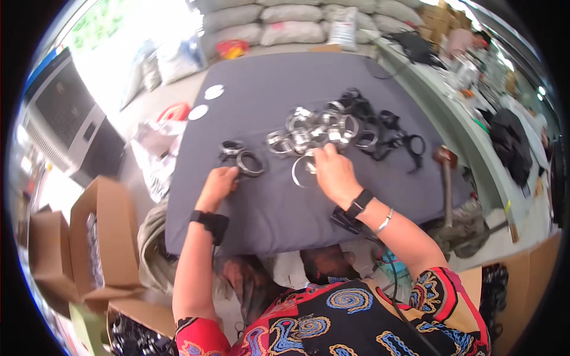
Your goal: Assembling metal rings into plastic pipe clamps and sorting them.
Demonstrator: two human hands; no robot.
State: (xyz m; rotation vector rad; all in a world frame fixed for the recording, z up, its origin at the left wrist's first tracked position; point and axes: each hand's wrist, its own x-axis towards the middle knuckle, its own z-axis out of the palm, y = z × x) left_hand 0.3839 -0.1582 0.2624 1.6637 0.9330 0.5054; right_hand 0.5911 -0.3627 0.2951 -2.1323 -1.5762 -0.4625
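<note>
On the grey cloth-covered table, my right hand is closed at the near edge of a pile of shiny metal rings. Its fingers pinch a thin silver ring, which stands out to their left. My left hand is to the left, with its fingers curled together against a black ring; the fingertips are partly hidden. Another dark ring lies just beyond that one. Black ring-shaped pieces with straps are heaped to the right of the silver pile.
Two white discs lie at the table's far left. A hammer is by its right edge. Open cardboard boxes and a grey air cooler stand left. Stacked sacks line the back; a cluttered ledge runs along the right.
</note>
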